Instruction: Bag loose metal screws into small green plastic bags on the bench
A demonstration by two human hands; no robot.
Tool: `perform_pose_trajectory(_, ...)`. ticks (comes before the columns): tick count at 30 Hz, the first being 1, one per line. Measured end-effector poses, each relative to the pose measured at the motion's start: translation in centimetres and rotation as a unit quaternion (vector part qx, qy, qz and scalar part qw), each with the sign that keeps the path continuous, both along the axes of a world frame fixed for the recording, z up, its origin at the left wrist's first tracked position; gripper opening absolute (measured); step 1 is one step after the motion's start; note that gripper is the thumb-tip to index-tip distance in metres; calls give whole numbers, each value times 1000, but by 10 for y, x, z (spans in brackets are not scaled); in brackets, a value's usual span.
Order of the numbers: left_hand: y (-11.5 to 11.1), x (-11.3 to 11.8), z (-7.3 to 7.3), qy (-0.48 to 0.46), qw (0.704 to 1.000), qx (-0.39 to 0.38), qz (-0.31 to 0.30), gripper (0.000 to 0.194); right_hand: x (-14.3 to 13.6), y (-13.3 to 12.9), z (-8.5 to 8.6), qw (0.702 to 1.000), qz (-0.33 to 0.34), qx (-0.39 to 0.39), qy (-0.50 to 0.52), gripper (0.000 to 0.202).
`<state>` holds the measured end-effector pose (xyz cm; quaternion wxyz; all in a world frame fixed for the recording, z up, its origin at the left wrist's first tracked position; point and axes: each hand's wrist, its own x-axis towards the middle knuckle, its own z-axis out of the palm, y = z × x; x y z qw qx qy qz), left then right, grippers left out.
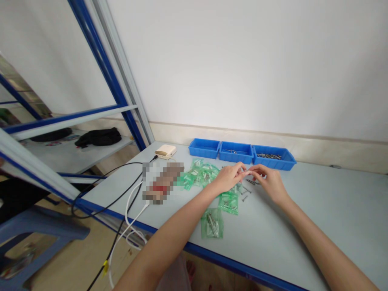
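Note:
My left hand (229,177) and my right hand (270,182) meet above the table, fingertips pinched together and touching. Whatever is between those fingers is too small to make out. Just below them lie several loose screws (245,198) on the table. Small green plastic bags (209,173) holding pale and metal pieces are spread under and to the left of my left hand. Nearer the front edge, one more green bag (212,223) contains what look like screws and pale plugs.
Three blue bins stand along the wall: a left bin (203,154), a middle bin (235,159) with a few screws, and a right bin (274,164) with many. A cream box (165,151), a blurred-out object (163,182) and cables (129,202) occupy the left side.

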<state>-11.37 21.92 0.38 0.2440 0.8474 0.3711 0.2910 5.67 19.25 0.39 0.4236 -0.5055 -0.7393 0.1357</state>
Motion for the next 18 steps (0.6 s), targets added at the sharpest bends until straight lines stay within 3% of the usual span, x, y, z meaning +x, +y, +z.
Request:
perform_pose_trajectory(8,1,-1,1,11,1000,9,9,18,1,1,-2,998,10,-58,-20,35)
perform_pose_trajectory(18,-1,-4,4,53,993,101,-7,19,6,7,-4,991,49,-120,18,32)
